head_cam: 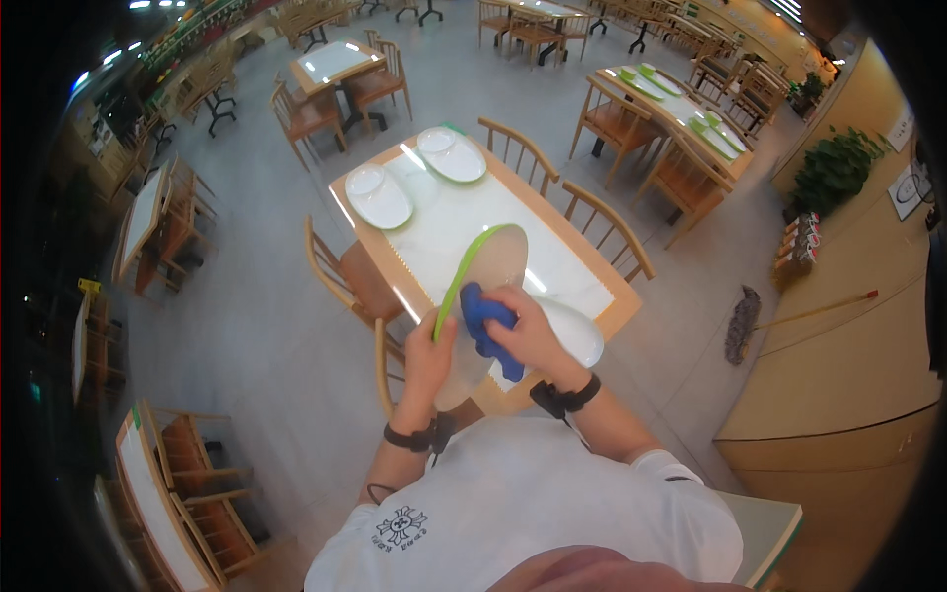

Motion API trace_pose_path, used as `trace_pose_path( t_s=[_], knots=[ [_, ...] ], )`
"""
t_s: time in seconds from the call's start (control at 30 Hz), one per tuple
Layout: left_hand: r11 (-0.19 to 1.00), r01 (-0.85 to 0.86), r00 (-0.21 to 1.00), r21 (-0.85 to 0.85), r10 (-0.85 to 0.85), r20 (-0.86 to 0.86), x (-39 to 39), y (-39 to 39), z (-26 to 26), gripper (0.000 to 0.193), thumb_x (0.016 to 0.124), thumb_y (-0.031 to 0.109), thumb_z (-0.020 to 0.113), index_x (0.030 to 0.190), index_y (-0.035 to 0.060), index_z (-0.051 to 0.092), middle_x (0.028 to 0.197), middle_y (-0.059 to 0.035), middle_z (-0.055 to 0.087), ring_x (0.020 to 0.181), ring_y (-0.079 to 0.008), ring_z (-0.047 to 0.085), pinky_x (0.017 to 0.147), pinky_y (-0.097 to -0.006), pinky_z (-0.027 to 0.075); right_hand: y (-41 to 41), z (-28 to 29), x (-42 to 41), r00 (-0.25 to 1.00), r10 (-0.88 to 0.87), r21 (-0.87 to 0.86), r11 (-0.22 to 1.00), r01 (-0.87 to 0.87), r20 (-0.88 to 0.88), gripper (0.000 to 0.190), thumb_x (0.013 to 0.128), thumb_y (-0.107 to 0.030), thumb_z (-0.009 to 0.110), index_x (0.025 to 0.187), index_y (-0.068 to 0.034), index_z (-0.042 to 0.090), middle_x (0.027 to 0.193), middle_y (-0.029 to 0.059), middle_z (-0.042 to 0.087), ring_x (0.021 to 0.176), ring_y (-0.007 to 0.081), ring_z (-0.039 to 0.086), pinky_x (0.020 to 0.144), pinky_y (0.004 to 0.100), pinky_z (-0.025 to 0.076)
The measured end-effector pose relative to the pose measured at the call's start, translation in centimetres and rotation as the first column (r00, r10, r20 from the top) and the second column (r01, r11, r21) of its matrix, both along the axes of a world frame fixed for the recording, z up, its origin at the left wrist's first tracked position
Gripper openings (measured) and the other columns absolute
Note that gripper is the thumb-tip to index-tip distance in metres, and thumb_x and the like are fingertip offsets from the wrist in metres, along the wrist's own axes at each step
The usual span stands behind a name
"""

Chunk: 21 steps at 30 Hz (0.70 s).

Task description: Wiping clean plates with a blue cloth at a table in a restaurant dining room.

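My left hand (430,359) grips the lower end of an oval plate (504,255) with a bright green rim. The plate is tilted up on edge above the near part of the table, its pale face turned to the right. Bunched in my right hand (534,329) is a blue cloth (479,314), held against or just in front of that face; contact is hard to tell. Part of the cloth hangs below my fingers. Beyond my right wrist, a white oval plate (581,337) lies on the table, partly hidden by my hand and forearm.
The wood-edged table (584,270) bears two more oval plates (392,207) (466,164) at its far end, each with a small round dish. Wooden chairs (610,226) (355,274) flank it. A mop (742,325) lies right, near a wall. Another set table (684,115) stands beyond.
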<state>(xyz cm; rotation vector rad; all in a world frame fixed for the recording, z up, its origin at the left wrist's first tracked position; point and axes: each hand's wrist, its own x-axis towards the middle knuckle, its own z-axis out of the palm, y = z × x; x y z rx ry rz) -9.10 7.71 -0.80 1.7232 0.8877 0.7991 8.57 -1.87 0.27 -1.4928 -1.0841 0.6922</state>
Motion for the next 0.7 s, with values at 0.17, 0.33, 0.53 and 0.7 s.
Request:
trace_pose_path(
  t_s=[0.17,0.33,0.53,0.7],
  knots=[
    [0.982,-0.039,0.971,-0.185,0.081,0.226,0.2,0.9,-2.3,0.03,0.109,0.028,0.056,0.108,-0.001,0.066,0.079,-0.0007,0.056,0.076,-0.0099,0.049,0.068,-0.0291,0.044,0.7,1.4,1.5,0.889,-0.045,0.212,0.965,0.157,-0.456,0.04,0.099,-0.007,0.065,0.137,-0.002,0.055,0.122,0.01,0.065,0.111,0.0172,0.063,0.095,0.0323,0.054],
    [0.976,-0.076,0.961,-0.206,0.127,0.247,0.0,0.7,-1.5,0.035,0.109,0.033,0.057,0.108,-0.0009,0.066,0.079,0.0006,0.056,0.077,-0.0086,0.048,0.068,-0.028,0.043,0.9,-1.2,2.7,0.778,-0.232,0.11,0.927,0.359,-0.584,0.035,0.1,-0.009,0.066,0.132,0.0,0.054,0.12,0.0137,0.065,0.105,0.0169,0.064,0.089,0.031,0.055],
    [0.998,-0.06,0.992,-0.028,0.063,0.108,-0.2,-0.1,-2.4,0.04,0.104,0.039,0.064,0.121,0.0033,0.068,0.076,-0.0032,0.058,0.072,-0.0109,0.052,0.067,-0.0317,0.046,1.9,-1.5,2.2,0.748,-0.38,-0.019,0.897,0.442,-0.544,0.033,0.099,-0.015,0.071,0.123,0.003,0.058,0.109,0.0119,0.069,0.095,0.0164,0.067,0.083,0.0307,0.056],
    [0.995,0.02,0.997,0.101,-0.011,-0.083,0.3,-1.1,-2.1,0.04,0.101,0.041,0.068,0.126,0.009,0.069,0.072,-0.0096,0.061,0.066,-0.0182,0.058,0.064,-0.0344,0.049,3.0,0.4,3.0,0.697,-0.418,0.071,0.829,0.555,-0.582,0.03,0.099,-0.014,0.071,0.122,0.003,0.06,0.106,0.0106,0.07,0.091,0.0155,0.067,0.08,0.0298,0.057]
  ],
)
